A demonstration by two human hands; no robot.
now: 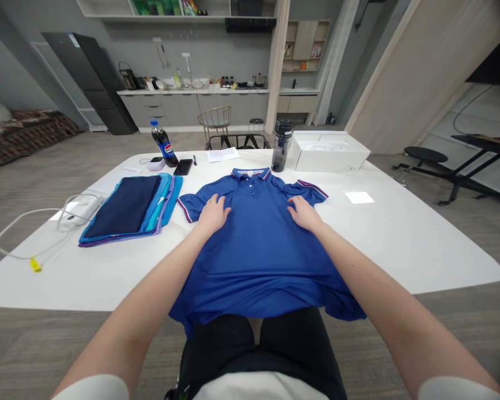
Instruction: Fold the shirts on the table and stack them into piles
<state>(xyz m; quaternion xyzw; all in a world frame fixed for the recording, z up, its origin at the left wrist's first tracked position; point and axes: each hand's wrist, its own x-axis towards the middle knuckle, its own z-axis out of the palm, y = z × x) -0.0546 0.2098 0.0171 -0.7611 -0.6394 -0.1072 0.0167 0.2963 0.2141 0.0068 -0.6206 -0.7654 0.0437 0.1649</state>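
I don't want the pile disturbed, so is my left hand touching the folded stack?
Apart. The head view shows the shirt's sleeve and a strip of white table between your left hand and the folded stack.

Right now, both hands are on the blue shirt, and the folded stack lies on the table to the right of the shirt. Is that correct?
The side is wrong. In the head view, the left hand and right hand are on the blue shirt, but the folded stack lies on the table to the left of the shirt.
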